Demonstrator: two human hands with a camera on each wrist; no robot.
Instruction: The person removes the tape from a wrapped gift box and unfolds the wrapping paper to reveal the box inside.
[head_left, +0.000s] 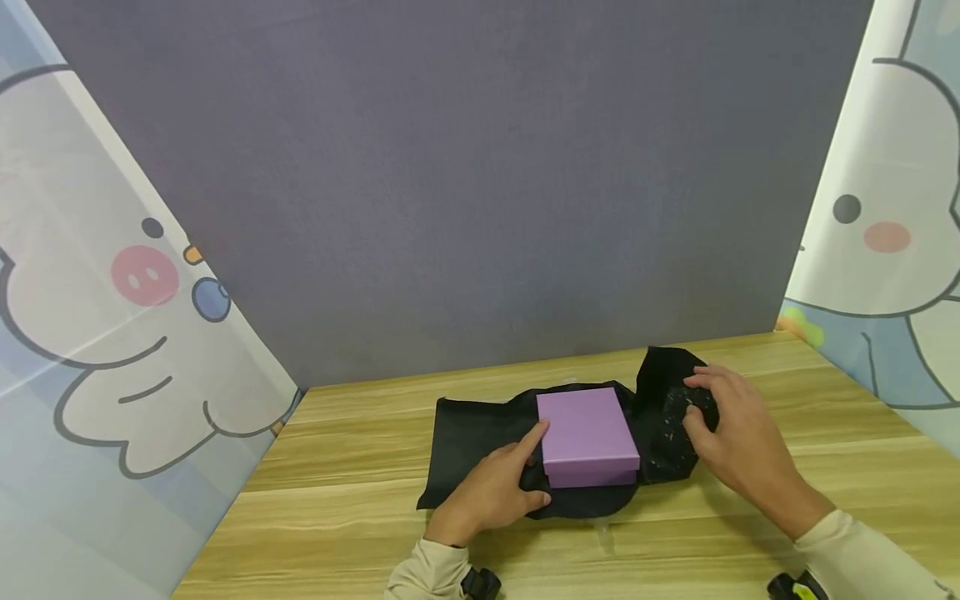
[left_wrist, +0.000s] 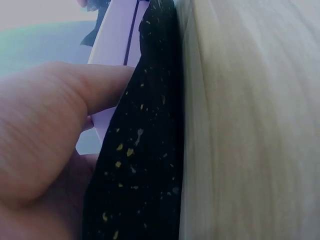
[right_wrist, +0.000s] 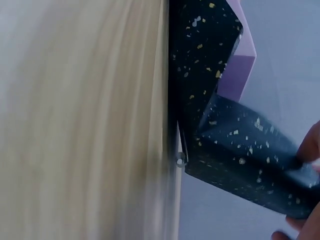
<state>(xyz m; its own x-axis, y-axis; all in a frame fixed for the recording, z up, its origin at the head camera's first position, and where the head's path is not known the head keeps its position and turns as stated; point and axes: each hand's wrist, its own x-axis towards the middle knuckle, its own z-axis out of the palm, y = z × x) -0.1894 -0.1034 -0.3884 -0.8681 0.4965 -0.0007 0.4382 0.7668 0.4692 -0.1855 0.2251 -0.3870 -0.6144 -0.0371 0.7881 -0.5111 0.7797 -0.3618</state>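
Observation:
A purple lidded box [head_left: 587,423] sits on a sheet of black wrapping paper [head_left: 467,443] on the wooden table. Gold and silver flecks show on the paper's other face in both wrist views. My left hand [head_left: 491,490] rests over the paper at the box's left side, its index fingertip touching the lid's edge and its thumb stretched toward the front left corner. To the right of the box, my right hand [head_left: 742,433] pinches the raised end of the paper, which bends upward with its flecked side partly showing. In the right wrist view the flecked paper [right_wrist: 240,145] runs up to the fingers.
Small clear strips, one by the paper's front edge [head_left: 604,533], lie on the wooden table [head_left: 337,500]. A grey panel [head_left: 480,183] stands behind the table. Cartoon-printed sheets [head_left: 97,292] flank it on both sides.

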